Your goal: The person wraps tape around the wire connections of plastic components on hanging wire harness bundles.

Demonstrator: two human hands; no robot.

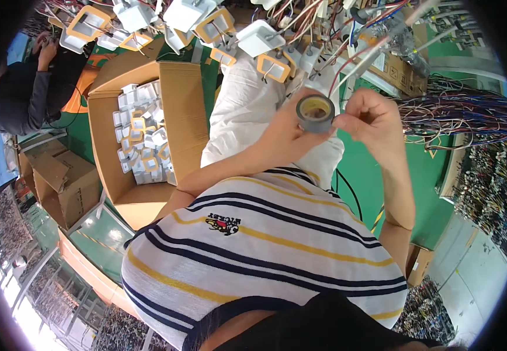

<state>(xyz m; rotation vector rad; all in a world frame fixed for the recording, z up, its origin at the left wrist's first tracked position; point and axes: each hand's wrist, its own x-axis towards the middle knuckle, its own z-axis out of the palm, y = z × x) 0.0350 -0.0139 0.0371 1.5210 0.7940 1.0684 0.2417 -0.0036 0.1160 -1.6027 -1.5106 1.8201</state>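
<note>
My left hand (285, 140) grips a roll of dark grey tape (315, 113) with a yellowish core, held up in front of my chest. My right hand (373, 117) is beside it on the right, thumb and fingertips pinched against the roll's right edge. Whether a loose end of tape is between those fingers I cannot tell. Just above the hands hang white plastic parts with orange frames (274, 67) on a tangle of coloured wires. My white-clad legs (241, 111) and striped shirt (265, 245) lie below the hands.
A large open cardboard box (177, 93) on the left holds several white and orange-framed parts. A smaller cardboard box (66, 181) stands further left. A person in dark clothes (25, 99) works at the upper left. Wire bundles (458, 111) spread at the right over green floor (382, 175).
</note>
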